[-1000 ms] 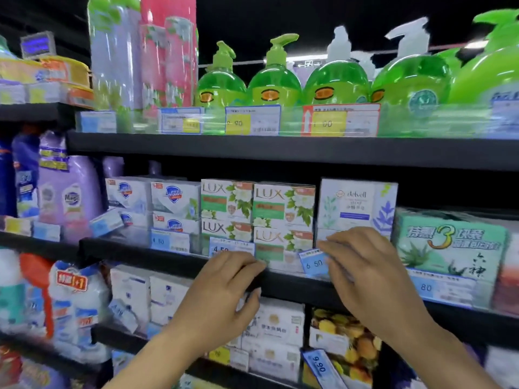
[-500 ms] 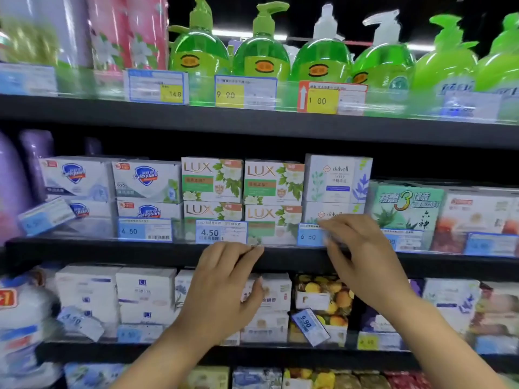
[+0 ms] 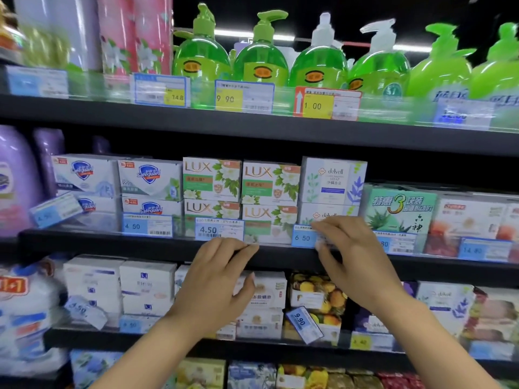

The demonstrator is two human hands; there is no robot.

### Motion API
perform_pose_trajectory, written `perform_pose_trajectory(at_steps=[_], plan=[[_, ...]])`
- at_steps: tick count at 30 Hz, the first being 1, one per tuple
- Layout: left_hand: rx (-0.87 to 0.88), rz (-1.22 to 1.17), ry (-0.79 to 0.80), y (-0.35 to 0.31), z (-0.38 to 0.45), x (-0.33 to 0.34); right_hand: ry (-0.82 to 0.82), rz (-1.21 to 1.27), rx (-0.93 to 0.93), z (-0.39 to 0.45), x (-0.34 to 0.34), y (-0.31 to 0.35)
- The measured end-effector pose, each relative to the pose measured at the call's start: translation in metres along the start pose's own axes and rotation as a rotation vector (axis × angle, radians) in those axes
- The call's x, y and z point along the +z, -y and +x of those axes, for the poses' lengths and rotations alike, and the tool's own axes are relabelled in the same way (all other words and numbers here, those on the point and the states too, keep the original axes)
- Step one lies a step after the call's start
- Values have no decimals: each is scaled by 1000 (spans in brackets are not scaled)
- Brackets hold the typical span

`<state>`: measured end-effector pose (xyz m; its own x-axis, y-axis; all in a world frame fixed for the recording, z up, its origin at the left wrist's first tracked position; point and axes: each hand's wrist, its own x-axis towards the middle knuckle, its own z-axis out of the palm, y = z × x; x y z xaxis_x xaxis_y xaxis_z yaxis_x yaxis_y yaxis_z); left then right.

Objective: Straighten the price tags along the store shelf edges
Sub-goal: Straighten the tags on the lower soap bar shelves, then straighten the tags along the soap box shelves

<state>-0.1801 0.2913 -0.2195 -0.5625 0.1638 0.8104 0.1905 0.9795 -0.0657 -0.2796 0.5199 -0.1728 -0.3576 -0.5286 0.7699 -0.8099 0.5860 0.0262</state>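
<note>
right hand point(image 3: 356, 265): it is at the front edge of the middle shelf point(image 3: 157, 244). the fingers are curled over the top of the 6.50 price tag point(image 3: 302, 236) and the thumb is under its lower edge, so the hand pinches the right part of this tag.
left hand point(image 3: 216, 284): it is in front of the same shelf edge, below the white 4.50 price tag point(image 3: 218, 229). the fingers are straight and relaxed and grasp nothing; the fingertips point(image 3: 247, 248) reach up to the lower edge of that tag. i cannot tell if they really touch it.
6.50 price tag: blue, it stands level on the middle shelf edge, in front of the lower delvell soap box point(image 3: 328, 213), just right of the lux soap boxes point(image 3: 241, 197).
other tags on the middle edge: a blue 4.50 tag point(image 3: 147, 225) sits level in front of the safeguard soap boxes point(image 3: 150, 189); towards the left end one more blue tag point(image 3: 54, 209) is tilted.
lower shelf edge: a blue 9.90 tag point(image 3: 304, 324) is turned strongly askew, and a 4.50 tag point(image 3: 84, 311) near the left is also crooked.
top shelf: green pump bottles point(image 3: 259, 61) stand behind a row of level tags; one of them, with a yellow field, reads 9.90 point(image 3: 243, 96).
</note>
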Motion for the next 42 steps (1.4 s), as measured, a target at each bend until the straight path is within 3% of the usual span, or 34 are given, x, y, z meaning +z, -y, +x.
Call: perform_pose_trajectory(at_steps=[7, 12, 28, 42], plan=[[-141, 141, 11, 28, -33, -19, -102, 131, -107, 7, 5, 19], [-251, 195, 18, 56, -54, -41, -88, 209, -170, 16, 21, 47], [-246, 272, -15, 191, -114, -107, -28, 211, -244, 65, 97, 185], [-150, 116, -28, 252, -134, -120, -143, 114, -298, 137, 130, 275]])
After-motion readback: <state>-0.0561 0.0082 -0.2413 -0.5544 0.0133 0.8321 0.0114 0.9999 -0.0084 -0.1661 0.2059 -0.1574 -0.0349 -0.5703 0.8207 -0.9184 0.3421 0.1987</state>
